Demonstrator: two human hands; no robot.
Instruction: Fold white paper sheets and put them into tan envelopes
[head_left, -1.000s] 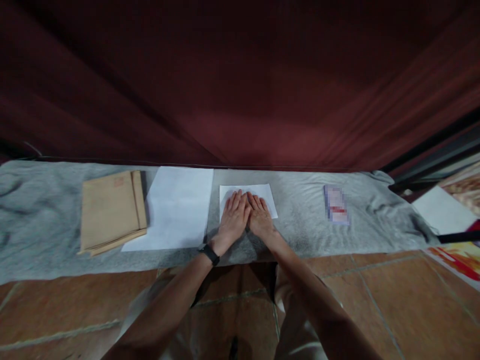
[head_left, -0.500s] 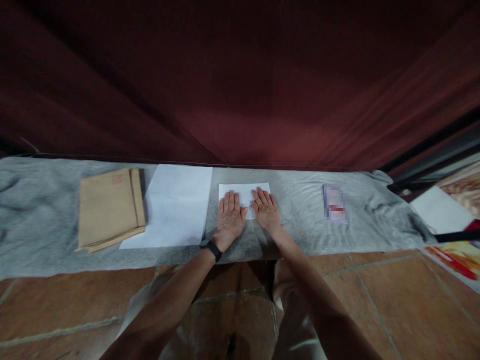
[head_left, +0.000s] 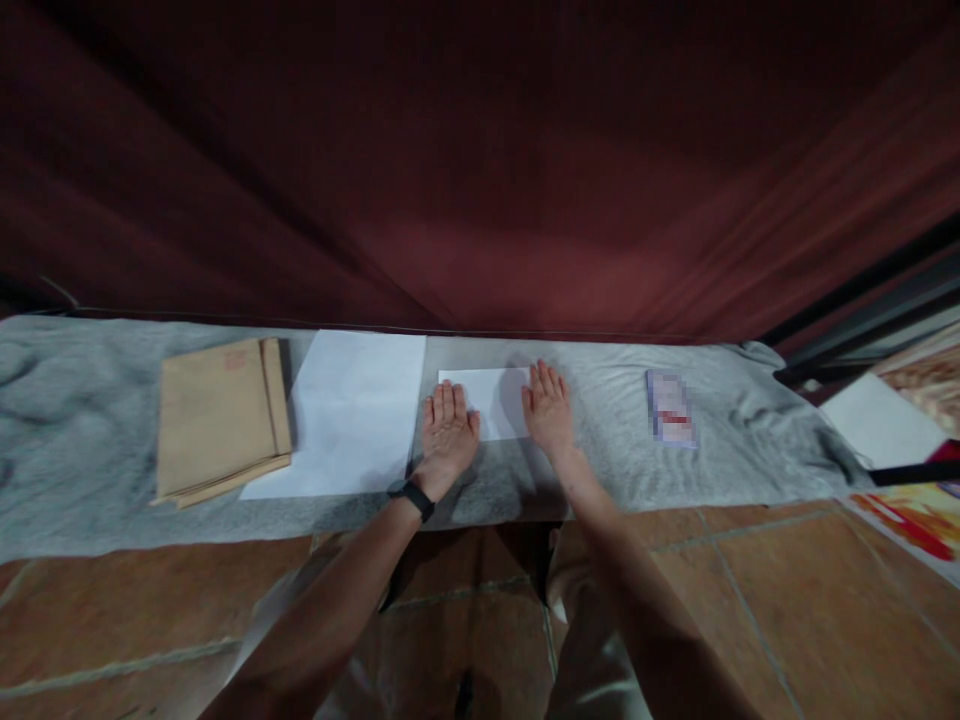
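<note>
A small white folded sheet of paper (head_left: pixel 499 405) lies flat on the grey cloth. My left hand (head_left: pixel 450 428) is palm down over its left end, fingers stretched out. At the right end lies my right hand (head_left: pixel 550 410), also flat with its fingers extended, partly over the paper's edge. Neither hand grips anything. A larger white sheet (head_left: pixel 356 410) is just left of my left hand. Partly on top of that sheet rests a stack of brown paper envelopes (head_left: pixel 217 410).
The grey cloth (head_left: pixel 600 470) covers a long narrow surface. A purple-and-pink bundle (head_left: pixel 672 408), blurred out, lies to the right. Behind hangs a dark red curtain (head_left: pixel 487 200). White paper (head_left: pixel 885 420) and a colourful print (head_left: pixel 915 520) are at the far right, above tiled floor (head_left: pixel 750 570).
My hands have slid apart along the small paper, the left one leftward and the right one rightward to its ends. More of the paper's middle now shows.
</note>
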